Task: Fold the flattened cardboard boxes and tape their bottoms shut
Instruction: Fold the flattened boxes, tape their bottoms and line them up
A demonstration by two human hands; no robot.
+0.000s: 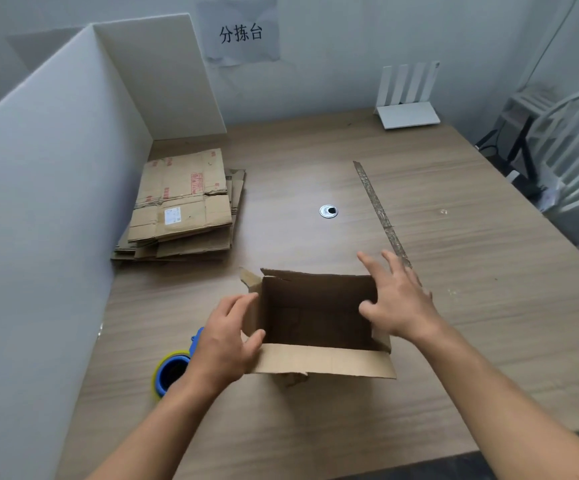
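the cardboard box (316, 317) stands open side up on the table (471, 341). the left hand (224, 344) grips the box's left wall, fingers curled round its far corner, thumb on the near edge. the right hand (400, 303) lies against the box's right wall, fingers straight and spread, thumb at the rim. a tape dispenser (172, 372) sits just left of the box. a stack of flattened boxes (180, 206) lies beyond the box, to its left.

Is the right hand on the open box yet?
Touching. The head view shows the right hand resting on the right wall of the box, its thumb inside the opening.
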